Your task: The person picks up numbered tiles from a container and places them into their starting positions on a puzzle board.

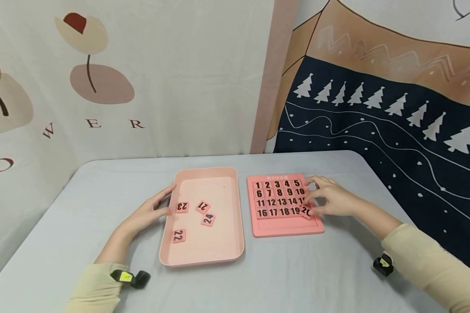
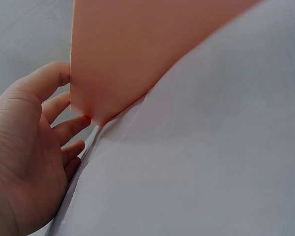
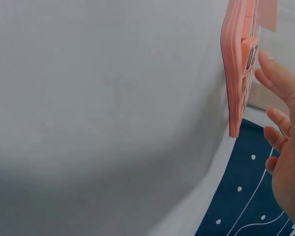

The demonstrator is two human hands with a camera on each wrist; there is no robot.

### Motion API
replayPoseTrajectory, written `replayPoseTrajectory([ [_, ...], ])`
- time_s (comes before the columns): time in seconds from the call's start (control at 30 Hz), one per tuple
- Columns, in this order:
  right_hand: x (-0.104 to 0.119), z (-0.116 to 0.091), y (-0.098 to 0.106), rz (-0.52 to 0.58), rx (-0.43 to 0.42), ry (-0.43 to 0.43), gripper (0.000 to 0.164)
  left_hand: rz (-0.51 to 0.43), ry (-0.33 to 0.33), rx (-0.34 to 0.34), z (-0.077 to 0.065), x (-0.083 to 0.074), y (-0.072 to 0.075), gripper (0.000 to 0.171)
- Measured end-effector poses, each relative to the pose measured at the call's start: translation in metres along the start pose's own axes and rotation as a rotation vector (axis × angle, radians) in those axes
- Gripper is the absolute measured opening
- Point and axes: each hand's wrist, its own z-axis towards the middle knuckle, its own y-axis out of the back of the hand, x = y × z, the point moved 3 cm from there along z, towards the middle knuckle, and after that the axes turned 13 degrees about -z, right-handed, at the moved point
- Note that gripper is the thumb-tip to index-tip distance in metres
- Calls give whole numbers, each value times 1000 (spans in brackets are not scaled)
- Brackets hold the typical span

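Note:
My left hand [image 1: 146, 214] is at the left side of a shallow pink tray [image 1: 213, 260]. Its fingertips touch the tray's outer wall [image 2: 132, 54], seen close up in the left wrist view. Loose number tiles lie inside: 23 [image 1: 182, 207], 21 [image 1: 203, 206], 24 [image 1: 208, 219] and 22 [image 1: 179, 236]. Over the right edge of a pink number board [image 1: 286, 228] is my right hand [image 1: 333, 198], fingers loosely bent. Tile 20 [image 1: 305, 212] sits askew beside tile 19, near the thumb; the right wrist view shows that tile [image 3: 250, 55] raised on the board, with the thumb close by.
Tiles 1 to 19 fill the board's upper rows in order, with a bare strip below them. A pale cloth covers the table [image 1: 274, 274]. Behind it hang a flower-printed curtain [image 1: 196, 87] and a dark cloth with white trees [image 1: 348, 130].

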Motion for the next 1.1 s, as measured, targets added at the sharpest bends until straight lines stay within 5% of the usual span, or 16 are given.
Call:
replayPoseTrajectory([
  [0.4, 5, -7, -8, -46, -65, -73, 26, 13, 8, -1, 0, 0, 0, 75],
  [1.1, 3, -10, -10, -59, -114, -66, 25, 23, 2, -4, 0, 1, 1, 75],
])
